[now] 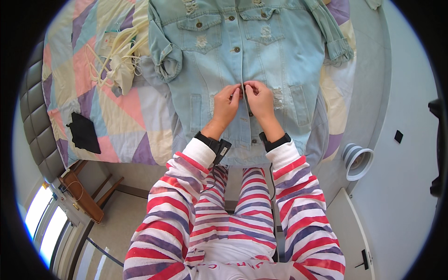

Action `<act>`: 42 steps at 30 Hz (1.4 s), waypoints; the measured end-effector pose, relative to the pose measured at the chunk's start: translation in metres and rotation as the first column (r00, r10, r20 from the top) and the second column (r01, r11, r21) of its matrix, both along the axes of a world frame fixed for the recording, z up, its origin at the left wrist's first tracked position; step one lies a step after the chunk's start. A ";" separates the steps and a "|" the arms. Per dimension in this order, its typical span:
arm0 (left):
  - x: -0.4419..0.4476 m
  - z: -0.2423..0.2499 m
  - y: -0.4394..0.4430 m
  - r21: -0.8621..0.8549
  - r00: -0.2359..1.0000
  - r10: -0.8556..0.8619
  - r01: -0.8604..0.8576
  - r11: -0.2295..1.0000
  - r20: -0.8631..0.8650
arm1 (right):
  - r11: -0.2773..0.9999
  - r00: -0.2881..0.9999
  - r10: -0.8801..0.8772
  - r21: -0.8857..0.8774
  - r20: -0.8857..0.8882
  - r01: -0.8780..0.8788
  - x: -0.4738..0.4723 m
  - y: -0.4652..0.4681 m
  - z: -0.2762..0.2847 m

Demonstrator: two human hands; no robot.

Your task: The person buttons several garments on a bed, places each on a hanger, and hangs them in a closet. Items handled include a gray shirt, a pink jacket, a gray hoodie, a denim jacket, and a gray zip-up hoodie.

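Note:
A light-blue distressed denim jacket lies front up on the bed, its collar end away from me. At the middle of its front placket, my left hand pinches one edge between thumb and fingers. Right beside it, my right hand grips the opposite edge, and the fingertips of both hands nearly meet. The fingers hide whatever button is there. Higher up, two metal buttons show on the placket. Below my hands, a lower button sits beside the placket edge, near a buttonhole.
Pale hangers and a white strappy garment lie left of the jacket on the patchwork bedspread. A folded black cloth rests nearer the padded headboard. A grey-and-white bin stands on the right. Grey fabric shows under the jacket.

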State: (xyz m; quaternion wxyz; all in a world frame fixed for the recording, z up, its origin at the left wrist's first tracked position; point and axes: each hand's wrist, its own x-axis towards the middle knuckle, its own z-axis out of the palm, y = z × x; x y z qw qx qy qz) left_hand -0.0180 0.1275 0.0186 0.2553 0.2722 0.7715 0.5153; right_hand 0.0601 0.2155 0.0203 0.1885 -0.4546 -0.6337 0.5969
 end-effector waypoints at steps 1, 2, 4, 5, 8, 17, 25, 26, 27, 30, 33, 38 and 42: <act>-0.002 0.000 0.001 0.001 1.000 -0.005 0.005 1.000 -0.020 | 0.997 0.999 -0.036 -0.074 -0.004 0.035 -0.001 -0.001 0.002; -0.003 -0.001 0.002 -0.033 1.000 -0.013 0.012 0.999 -0.022 | 0.986 0.997 -0.066 -0.153 -0.028 0.061 -0.003 -0.001 0.004; -0.006 -0.001 0.007 -0.064 0.999 -0.021 0.019 0.998 -0.039 | 0.995 0.995 -0.062 -0.071 0.081 0.068 -0.006 0.000 0.006; -0.007 -0.001 0.009 -0.081 0.997 -0.038 0.032 0.996 -0.071 | 0.998 0.993 -0.064 -0.019 0.101 0.067 -0.008 0.001 0.006; -0.009 0.002 0.017 -0.093 0.975 -0.106 0.089 0.992 -0.194 | 0.994 0.977 -0.068 -0.067 0.200 0.083 -0.010 0.008 0.005; -0.019 0.015 0.026 -0.167 0.769 -0.306 0.257 0.952 -0.561 | 0.980 0.991 -0.034 -0.188 0.126 0.057 -0.010 0.021 0.002; -0.014 0.012 0.031 -0.117 0.902 -0.200 0.168 0.979 -0.383 | 0.982 0.996 0.041 -0.188 0.073 -0.026 -0.007 0.028 -0.003; -0.014 0.012 0.031 -0.129 0.928 -0.192 0.158 0.979 -0.319 | 0.973 0.998 0.009 -0.230 0.057 0.004 -0.007 0.027 -0.006; -0.015 0.012 0.031 -0.130 0.952 -0.178 0.149 0.980 -0.250 | 0.964 1.000 -0.026 -0.265 0.009 0.028 -0.007 0.025 -0.010; -0.019 0.012 0.031 -0.142 0.975 -0.182 0.163 0.976 -0.128 | 0.916 0.983 -0.159 -0.384 -0.087 0.114 -0.006 0.018 -0.018; -0.023 0.013 0.030 -0.172 0.959 -0.229 0.201 0.964 -0.166 | 0.872 0.972 -0.206 -0.472 -0.114 0.130 -0.003 0.015 -0.019; -0.016 0.016 0.031 -0.114 0.982 -0.135 0.120 0.986 -0.133 | 0.831 0.970 -0.206 -0.547 -0.128 0.104 0.000 0.020 -0.016; -0.009 0.016 0.035 -0.124 0.999 0.008 -0.012 0.992 -0.038 | 0.754 0.938 -0.318 -0.637 -0.137 0.163 -0.002 0.016 -0.017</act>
